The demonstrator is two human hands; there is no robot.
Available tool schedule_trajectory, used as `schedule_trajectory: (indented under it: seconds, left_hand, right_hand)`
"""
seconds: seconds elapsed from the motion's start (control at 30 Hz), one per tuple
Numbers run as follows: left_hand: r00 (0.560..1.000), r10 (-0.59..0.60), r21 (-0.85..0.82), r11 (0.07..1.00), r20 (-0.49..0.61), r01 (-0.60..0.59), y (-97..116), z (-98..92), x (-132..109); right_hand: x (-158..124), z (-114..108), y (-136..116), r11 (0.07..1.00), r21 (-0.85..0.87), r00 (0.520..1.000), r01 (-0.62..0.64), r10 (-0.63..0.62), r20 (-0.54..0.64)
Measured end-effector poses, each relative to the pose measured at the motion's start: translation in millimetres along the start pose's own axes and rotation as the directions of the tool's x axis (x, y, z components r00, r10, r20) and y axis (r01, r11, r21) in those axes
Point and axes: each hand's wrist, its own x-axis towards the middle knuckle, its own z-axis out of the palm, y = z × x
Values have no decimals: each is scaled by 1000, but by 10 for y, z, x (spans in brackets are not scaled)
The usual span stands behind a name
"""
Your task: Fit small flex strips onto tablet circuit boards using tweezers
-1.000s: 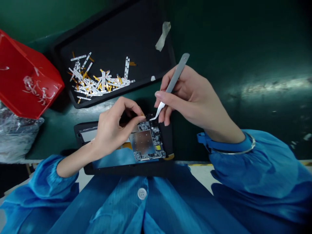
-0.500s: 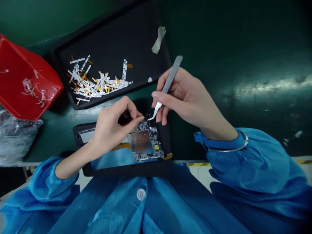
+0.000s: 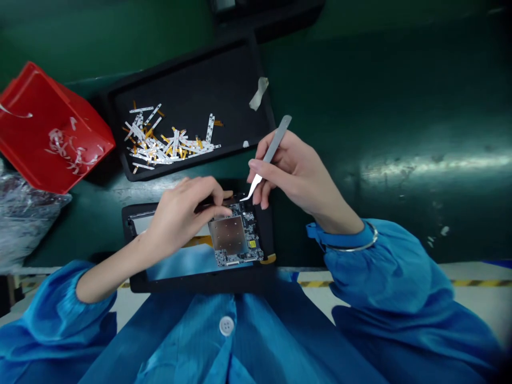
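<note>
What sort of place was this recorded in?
Probably an electronics assembly or repair workshop: an exposed circuit board, a black tray with many small strips, and a yellow-and-black floor marking suggest it.

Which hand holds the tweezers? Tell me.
The right hand grips the tweezers; the left hand, without any, is at the upper edge of the circuit board.

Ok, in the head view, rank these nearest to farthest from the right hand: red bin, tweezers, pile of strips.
1. Tweezers: held in the right hand.
2. Pile of strips: to its left, in the black tray.
3. Red bin: far left, past the tray.
</note>
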Motion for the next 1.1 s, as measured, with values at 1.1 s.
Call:
schedule_trajectory:
  seconds: [1.1]
  left_hand:
    - [902, 424, 351, 835, 82, -424, -171, 10, -259]
  right_hand:
    - [-19, 100, -13, 999, 2, 997, 32, -32, -68]
